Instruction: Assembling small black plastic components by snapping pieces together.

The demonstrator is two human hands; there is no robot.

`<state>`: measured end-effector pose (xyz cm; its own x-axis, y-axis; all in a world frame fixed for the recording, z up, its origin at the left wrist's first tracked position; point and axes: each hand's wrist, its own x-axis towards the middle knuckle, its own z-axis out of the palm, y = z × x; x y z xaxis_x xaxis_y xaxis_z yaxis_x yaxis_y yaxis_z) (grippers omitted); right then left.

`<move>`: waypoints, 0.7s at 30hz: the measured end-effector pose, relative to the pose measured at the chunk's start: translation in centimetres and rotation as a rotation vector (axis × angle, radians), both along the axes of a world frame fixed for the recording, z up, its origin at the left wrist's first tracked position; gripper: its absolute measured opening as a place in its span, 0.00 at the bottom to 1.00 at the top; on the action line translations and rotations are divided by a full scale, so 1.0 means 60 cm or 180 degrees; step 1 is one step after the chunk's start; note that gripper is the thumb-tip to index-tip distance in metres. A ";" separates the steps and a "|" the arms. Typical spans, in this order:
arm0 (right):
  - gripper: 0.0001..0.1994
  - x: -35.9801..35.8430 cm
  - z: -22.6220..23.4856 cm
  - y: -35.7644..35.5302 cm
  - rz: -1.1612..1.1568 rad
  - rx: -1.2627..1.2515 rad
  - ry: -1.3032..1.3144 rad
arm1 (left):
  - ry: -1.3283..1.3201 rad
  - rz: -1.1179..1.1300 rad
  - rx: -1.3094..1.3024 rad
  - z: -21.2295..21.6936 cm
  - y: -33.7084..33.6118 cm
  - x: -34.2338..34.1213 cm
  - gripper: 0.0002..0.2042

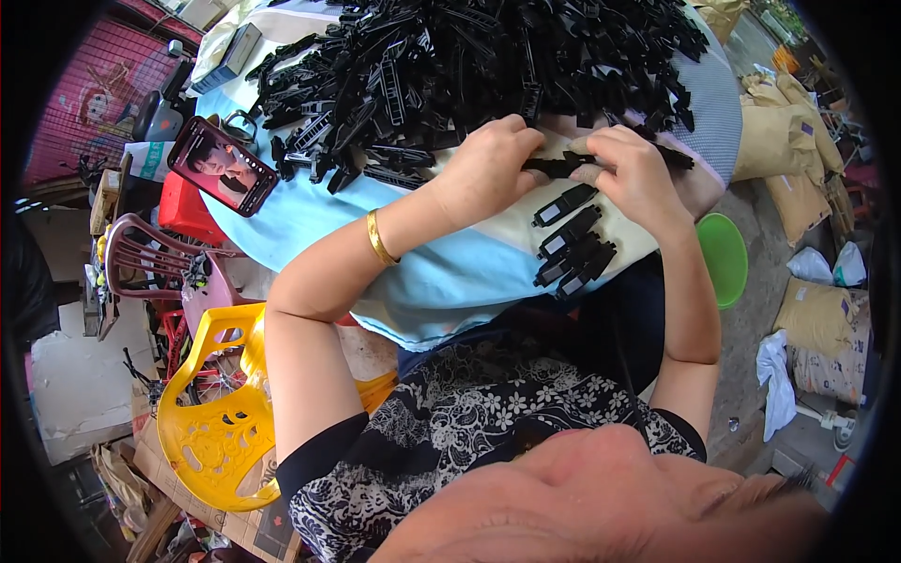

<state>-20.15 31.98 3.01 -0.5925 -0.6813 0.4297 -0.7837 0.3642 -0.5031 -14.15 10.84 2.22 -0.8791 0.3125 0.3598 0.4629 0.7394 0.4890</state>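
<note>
Both my hands work over the near right part of a cloth-covered round table. A black plastic piece point(557, 167) spans the gap between them. My left hand point(490, 171) pinches its left end, and my right hand point(634, 171) grips the other end with bent fingers and thumb. The fingers hide much of the piece. Just below lie several black box-shaped plastic parts point(567, 242) with pale grey patches, side by side near the table edge. Beyond my hands spreads a large heap of black plastic parts point(450, 80), some long and ladder-like.
A phone point(223, 167) with a lit screen leans at the table's left edge, near a small box point(227, 58). A yellow plastic chair point(221, 413) stands at left, a pink chair point(155, 258) behind it. At right are a green basin point(723, 261) and brown sacks point(779, 141).
</note>
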 end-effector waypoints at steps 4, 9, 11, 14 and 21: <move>0.11 0.000 0.010 0.007 0.0091 0.0380 0.0402 | -0.0366 0.0104 0.0001 0.004 -0.013 0.007 0.11; 0.09 0.008 0.010 0.006 0.0073 0.0441 0.0465 | -0.0181 0.0040 -0.0003 -0.003 -0.008 0.002 0.09; 0.08 -0.001 0.011 -0.003 0.0260 0.0354 0.0481 | -0.0183 0.0024 0.0065 -0.006 -0.004 0.002 0.09; 0.07 -0.006 -0.014 -0.013 0.0403 0.0048 0.0302 | -0.0136 -0.0048 0.0336 -0.017 0.003 0.002 0.07; 0.13 -0.018 -0.001 0.037 -0.0050 -0.0188 0.0245 | -0.0315 -0.0201 0.0161 -0.006 0.004 0.005 0.08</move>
<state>-21.22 34.17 2.95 -0.5666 -0.6443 0.5137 -0.8154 0.3482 -0.4626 -13.85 11.07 1.84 -0.8902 0.3521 0.2890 0.4556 0.6834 0.5704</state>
